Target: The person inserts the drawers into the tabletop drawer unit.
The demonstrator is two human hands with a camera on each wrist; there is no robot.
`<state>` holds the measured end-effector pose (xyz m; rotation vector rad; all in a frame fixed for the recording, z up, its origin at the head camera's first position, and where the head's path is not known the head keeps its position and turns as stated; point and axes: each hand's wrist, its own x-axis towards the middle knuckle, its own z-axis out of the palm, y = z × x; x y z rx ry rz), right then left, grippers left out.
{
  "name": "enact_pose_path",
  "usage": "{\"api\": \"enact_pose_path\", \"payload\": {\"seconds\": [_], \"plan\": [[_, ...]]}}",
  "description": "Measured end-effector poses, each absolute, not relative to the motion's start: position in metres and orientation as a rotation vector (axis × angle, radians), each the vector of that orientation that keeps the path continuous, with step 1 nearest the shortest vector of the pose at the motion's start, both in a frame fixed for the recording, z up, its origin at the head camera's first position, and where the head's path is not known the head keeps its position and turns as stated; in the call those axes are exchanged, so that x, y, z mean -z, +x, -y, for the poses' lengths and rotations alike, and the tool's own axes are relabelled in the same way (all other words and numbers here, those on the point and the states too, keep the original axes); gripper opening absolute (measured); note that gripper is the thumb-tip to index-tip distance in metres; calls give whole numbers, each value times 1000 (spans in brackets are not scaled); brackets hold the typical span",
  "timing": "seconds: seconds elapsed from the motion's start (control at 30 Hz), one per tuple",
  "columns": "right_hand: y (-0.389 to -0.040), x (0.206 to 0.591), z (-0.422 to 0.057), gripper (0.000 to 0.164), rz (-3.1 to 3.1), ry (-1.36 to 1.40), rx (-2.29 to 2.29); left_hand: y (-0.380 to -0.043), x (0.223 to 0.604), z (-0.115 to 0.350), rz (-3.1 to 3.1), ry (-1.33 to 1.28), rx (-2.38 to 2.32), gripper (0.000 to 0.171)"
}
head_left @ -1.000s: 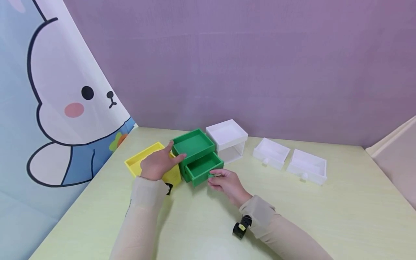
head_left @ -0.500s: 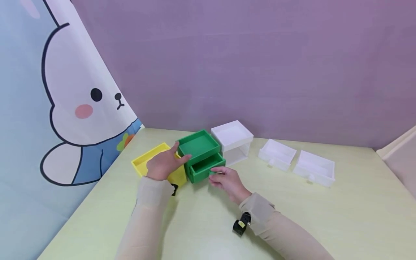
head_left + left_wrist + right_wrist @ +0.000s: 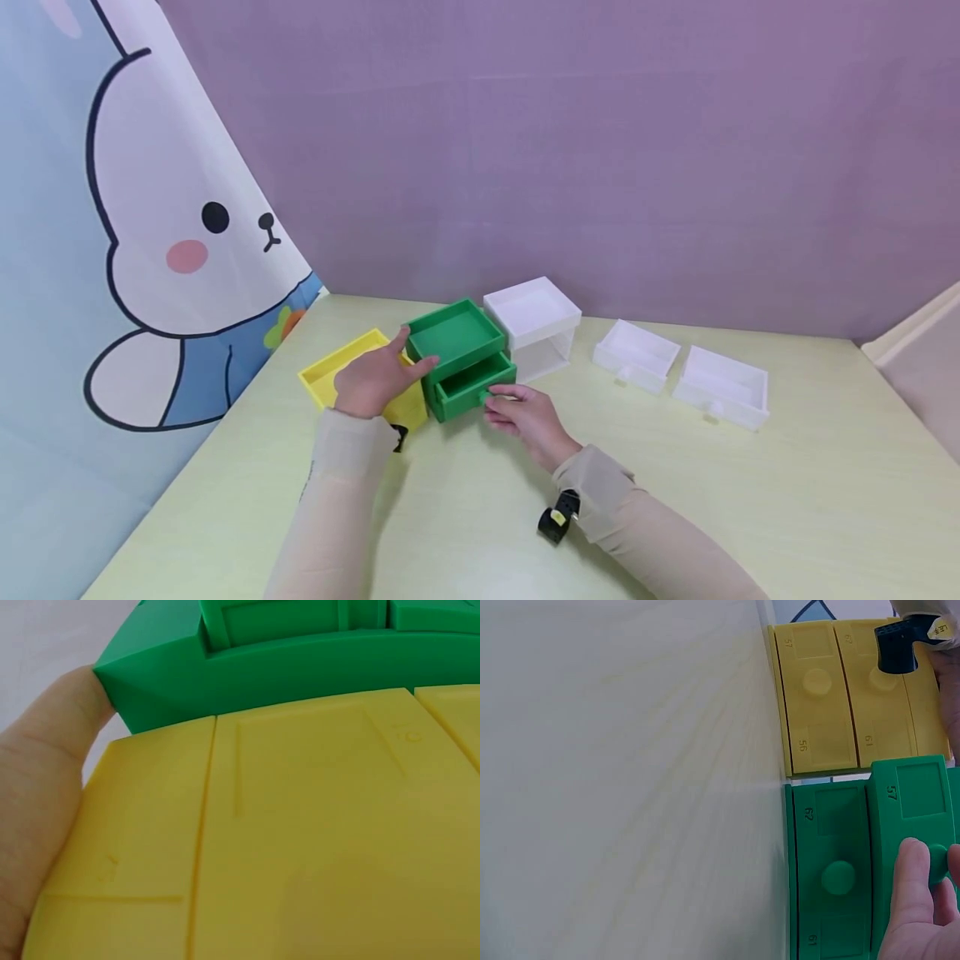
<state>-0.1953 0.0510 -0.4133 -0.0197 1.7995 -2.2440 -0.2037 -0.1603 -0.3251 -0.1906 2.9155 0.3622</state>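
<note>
A white cabinet [image 3: 532,309] with an open front stands right of centre; two white drawers [image 3: 637,350], knobs toward the viewer, lie farther right on the pale table [image 3: 765,508]. A purple backdrop [image 3: 570,150] fills the upper frame, a rabbit print [image 3: 161,192] the left, a cream panel [image 3: 926,362] the right edge.

A green two-drawer cabinet [image 3: 456,332] with a shallow, tray-like top is standing upright on the surface [image 3: 450,517]. Its upper drawer [image 3: 457,407] is sticking partly out, and the right hand [image 3: 531,423] is pinching its round knob [image 3: 938,862]. The lower drawer [image 3: 821,911] is sitting pushed in. The left hand [image 3: 373,380] is touching the green cabinet's edge, spanning a yellow cabinet [image 3: 408,410] that is standing just beside it.
</note>
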Motion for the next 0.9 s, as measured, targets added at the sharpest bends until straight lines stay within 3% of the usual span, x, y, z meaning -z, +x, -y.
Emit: {"api": "enact_pose_path", "payload": {"seconds": [0.9], "plan": [[-208, 410, -38, 27, -1904, -28, 2222, -206, 324, 159, -2910, -189, -347, 86]]}}
